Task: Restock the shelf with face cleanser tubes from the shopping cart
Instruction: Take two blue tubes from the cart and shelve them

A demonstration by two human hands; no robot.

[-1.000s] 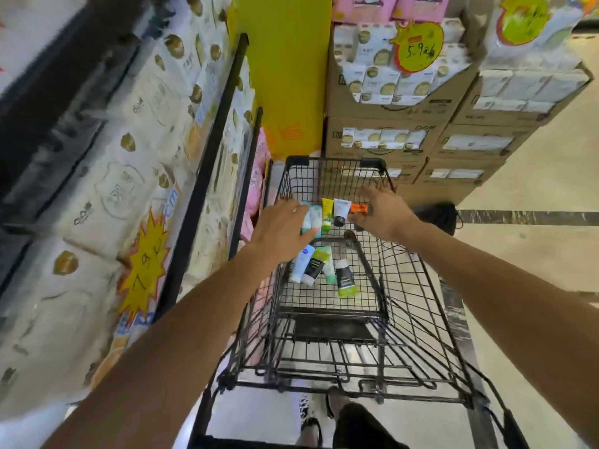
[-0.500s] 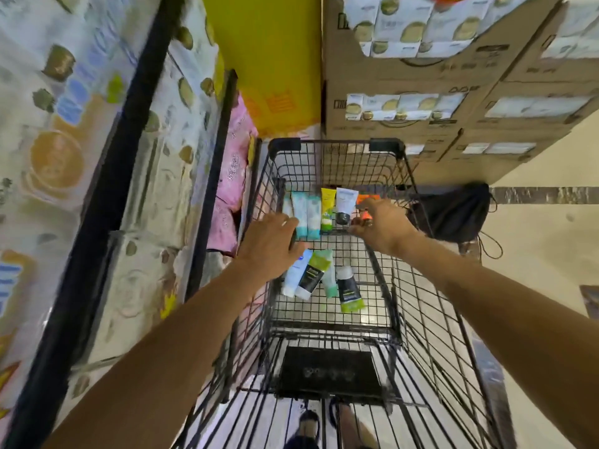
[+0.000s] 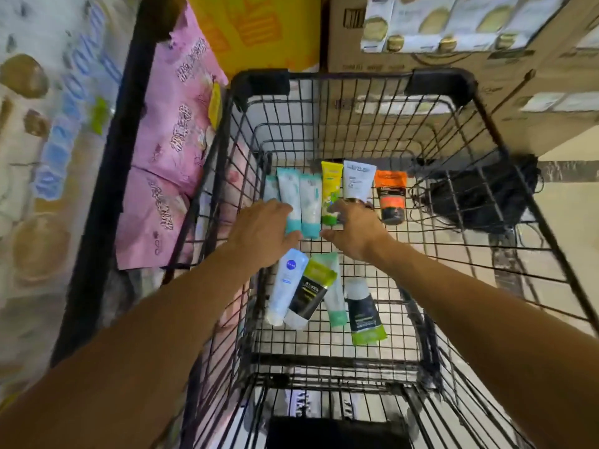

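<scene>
Now | left grip (image 3: 262, 234) clasps teal tubes (image 3: 299, 202) | right grip (image 3: 351, 230) clasps yellow tube (image 3: 330, 192)

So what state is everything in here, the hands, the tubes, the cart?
Left hand: fingers on the teal tubes, grip unclear.
Right hand: over the yellow tube and white tube, grip unclear.
Orange tube: lying flat, untouched.
Four near tubes: lying loose, overlapping.
Cart: holding every tube.
</scene>
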